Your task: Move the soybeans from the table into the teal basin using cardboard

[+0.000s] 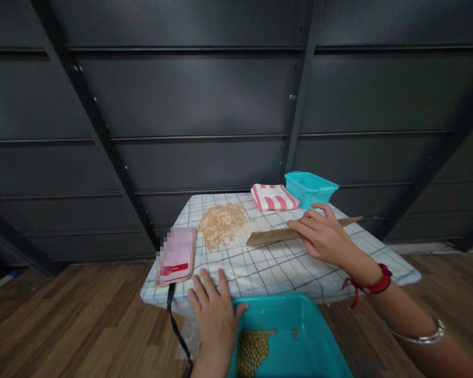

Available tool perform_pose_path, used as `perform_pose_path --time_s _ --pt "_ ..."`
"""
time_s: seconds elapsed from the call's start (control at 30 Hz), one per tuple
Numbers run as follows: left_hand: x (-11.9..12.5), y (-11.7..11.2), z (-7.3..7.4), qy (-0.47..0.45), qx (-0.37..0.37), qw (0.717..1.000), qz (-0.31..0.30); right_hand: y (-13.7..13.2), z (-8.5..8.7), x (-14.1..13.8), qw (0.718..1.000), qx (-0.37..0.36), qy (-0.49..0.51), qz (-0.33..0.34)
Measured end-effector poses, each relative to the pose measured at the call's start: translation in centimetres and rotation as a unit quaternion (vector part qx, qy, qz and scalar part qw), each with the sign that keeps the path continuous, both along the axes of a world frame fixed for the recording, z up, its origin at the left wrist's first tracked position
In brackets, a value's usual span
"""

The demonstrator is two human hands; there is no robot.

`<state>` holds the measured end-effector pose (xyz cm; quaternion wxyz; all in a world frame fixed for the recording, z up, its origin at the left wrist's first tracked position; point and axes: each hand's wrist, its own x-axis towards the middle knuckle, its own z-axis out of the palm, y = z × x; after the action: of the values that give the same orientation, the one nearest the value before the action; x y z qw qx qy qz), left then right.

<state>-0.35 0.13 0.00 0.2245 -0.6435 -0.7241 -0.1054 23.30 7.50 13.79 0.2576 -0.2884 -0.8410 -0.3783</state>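
Note:
My right hand grips a long brown strip from above; whether it is wood or cardboard I cannot tell. One end tapers to a point at the right. The strip's left end lies beside a small pile of white grains, like rice. Left of that spreads a patch of yellow corn kernels mixed with white grains. With its fingers spread, my left hand lies at the table's front edge, its thumb by the rim of a teal basin. Greenish beans lie in the basin's left part.
A checked cloth covers the small table. On it are a pink phone with a black strap, a red-and-white striped towel and a turquoise basket. Behind stands a dark panelled wall; the floor is wooden.

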Motion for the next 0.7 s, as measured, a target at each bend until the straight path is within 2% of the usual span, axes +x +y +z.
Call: perform_pose_path --time_s 0.2,0.4,0.7 --pt "0.6 -0.2 1.0 -0.018 -0.012 1.000 0.015 0.1 -0.1 0.1 1.000 0.007 0.002 -0.016" --pt "0.5 -0.1 0.8 -0.009 -0.002 1.000 0.008 0.3 -0.3 -0.2 1.000 0.004 -0.014 -0.006" --pt "0.5 -0.1 1.1 0.008 -0.005 1.000 0.017 -1.4 0.1 0.3 0.999 -0.022 -0.008 0.028"
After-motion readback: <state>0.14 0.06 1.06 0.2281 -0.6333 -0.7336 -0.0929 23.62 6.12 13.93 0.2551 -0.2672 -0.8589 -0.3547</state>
